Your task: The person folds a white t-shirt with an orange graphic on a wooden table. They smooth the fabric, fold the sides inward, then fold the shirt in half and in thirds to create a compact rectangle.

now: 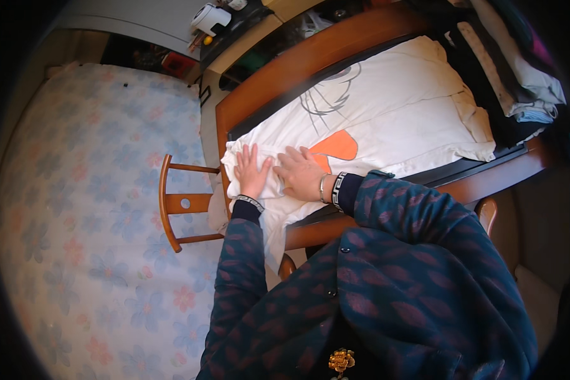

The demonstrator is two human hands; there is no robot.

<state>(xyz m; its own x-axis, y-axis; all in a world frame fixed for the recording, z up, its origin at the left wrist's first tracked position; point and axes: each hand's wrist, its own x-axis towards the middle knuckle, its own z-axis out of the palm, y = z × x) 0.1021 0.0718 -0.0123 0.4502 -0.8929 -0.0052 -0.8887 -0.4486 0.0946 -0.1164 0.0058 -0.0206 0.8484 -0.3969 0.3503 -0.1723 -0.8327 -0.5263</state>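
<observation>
A white cloth garment or cover with a printed whiskered face and an orange patch lies spread on a wooden-framed table with a dark top. My left hand rests palm down on its bunched left end, fingers spread. Just to the right, my right hand, with a metal bangle at the wrist, lies flat on the cloth beside the orange patch, fingers a little apart. A part of the cloth hangs over the near edge of the table below my hands.
A wooden chair stands at the table's left end, beside a large surface with a flowered cover. Folded clothes are piled at the far right. A white appliance stands on a dark counter at the top. Another chair is at the near right.
</observation>
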